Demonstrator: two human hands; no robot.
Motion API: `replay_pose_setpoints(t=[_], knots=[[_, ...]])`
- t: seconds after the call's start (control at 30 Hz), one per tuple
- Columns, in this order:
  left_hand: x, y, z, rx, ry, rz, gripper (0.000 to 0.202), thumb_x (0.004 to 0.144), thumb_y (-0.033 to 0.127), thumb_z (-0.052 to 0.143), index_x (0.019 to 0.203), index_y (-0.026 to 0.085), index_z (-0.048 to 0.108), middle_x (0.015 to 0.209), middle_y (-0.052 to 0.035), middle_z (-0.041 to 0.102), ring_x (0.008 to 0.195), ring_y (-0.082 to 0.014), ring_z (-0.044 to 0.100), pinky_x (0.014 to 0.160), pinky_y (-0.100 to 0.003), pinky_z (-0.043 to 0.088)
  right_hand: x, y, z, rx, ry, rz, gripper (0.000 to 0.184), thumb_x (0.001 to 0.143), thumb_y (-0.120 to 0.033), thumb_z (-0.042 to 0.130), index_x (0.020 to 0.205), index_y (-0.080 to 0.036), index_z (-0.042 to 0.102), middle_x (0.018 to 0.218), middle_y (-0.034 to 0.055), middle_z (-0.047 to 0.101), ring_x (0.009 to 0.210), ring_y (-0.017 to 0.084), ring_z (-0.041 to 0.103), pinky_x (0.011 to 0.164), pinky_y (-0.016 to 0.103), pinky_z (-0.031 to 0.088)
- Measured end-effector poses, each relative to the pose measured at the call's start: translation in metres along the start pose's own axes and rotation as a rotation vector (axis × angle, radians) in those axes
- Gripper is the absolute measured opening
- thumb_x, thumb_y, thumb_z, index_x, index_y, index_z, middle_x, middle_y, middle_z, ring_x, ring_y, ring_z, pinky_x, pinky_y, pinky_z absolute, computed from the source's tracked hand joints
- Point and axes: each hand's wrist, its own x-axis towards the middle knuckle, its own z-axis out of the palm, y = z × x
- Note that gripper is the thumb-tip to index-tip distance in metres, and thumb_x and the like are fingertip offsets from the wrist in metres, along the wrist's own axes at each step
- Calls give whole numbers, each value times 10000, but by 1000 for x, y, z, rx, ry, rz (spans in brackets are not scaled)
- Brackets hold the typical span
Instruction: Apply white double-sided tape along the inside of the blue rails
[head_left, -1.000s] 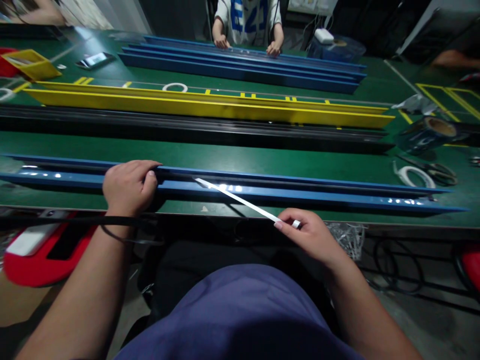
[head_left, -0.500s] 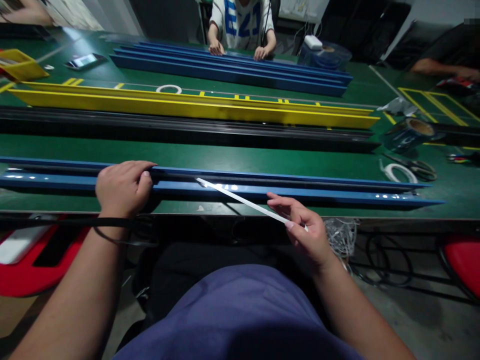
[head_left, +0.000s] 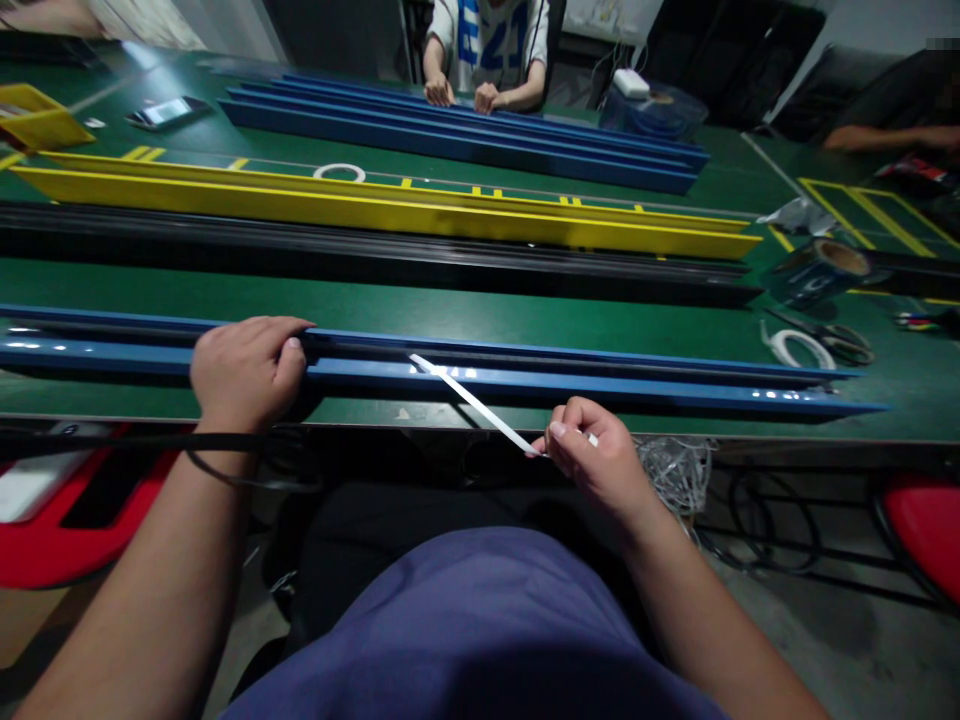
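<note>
A long blue channel-shaped profile (head_left: 637, 390) with a dark groove lies along the front of the green table (head_left: 465, 300). My left hand (head_left: 247, 370) is wrapped over its left part, gripping it. In the fingers of my right hand (head_left: 592, 450), just off the table's front edge, is the lower end of a thin white strip (head_left: 480, 408). The strip slants up to the left, and its far end is at the profile's groove; whether it is stuck there I cannot tell.
Behind lie a black profile (head_left: 375, 248), a yellow profile (head_left: 375, 200) and several blue profiles (head_left: 450, 140), where a co-worker's hands (head_left: 465, 97) rest. To the right are a film roll (head_left: 817, 272), a white ring-shaped coil (head_left: 799, 348) and scissors (head_left: 851, 345). A red stool (head_left: 919, 530) stands below right.
My right hand has curled its fingers round the strip and shifted slightly left. The strip's far end has moved a little right. My left hand stays put. The co-worker's hands have come closer together.
</note>
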Motion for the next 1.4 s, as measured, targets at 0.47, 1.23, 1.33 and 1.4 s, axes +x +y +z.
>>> replay_pose_setpoints(t=[0.47, 1.23, 1.33, 1.4], knots=[[2, 4, -4, 32, 14, 32, 447, 1060, 353, 381, 1207, 176, 765, 1221, -105, 775, 1147, -296, 714, 968, -414, 458, 2, 0, 6, -371, -65, 306, 525, 974, -517, 699, 1384, -216, 569, 1145, 60, 688, 557, 92, 555, 440, 224, 474], [3, 3, -2, 48, 25, 67, 438, 1054, 335, 384, 1189, 170, 767, 1195, -108, 783, 1120, -293, 731, 932, -407, 474, 4, -9, 5, -605, 170, -338, 378, 985, -259, 619, 655, -177, 454, 1386, 67, 665, 1200, 235, 662, 995, 339, 468], [2, 3, -1, 47, 25, 65, 437, 1053, 332, 386, 1190, 167, 767, 1197, -112, 782, 1128, -295, 729, 939, -410, 473, 6, -5, 4, -519, 154, -238, 387, 973, -271, 616, 635, -178, 454, 1251, 79, 723, 1069, 221, 696, 886, 311, 486], [2, 2, -1, 45, 23, 65, 437, 1052, 332, 387, 1193, 168, 767, 1202, -112, 782, 1130, -296, 727, 943, -413, 470, 7, -1, 3, -468, 156, -150, 398, 968, -297, 627, 625, -175, 468, 1153, 81, 744, 901, 184, 690, 749, 278, 467]])
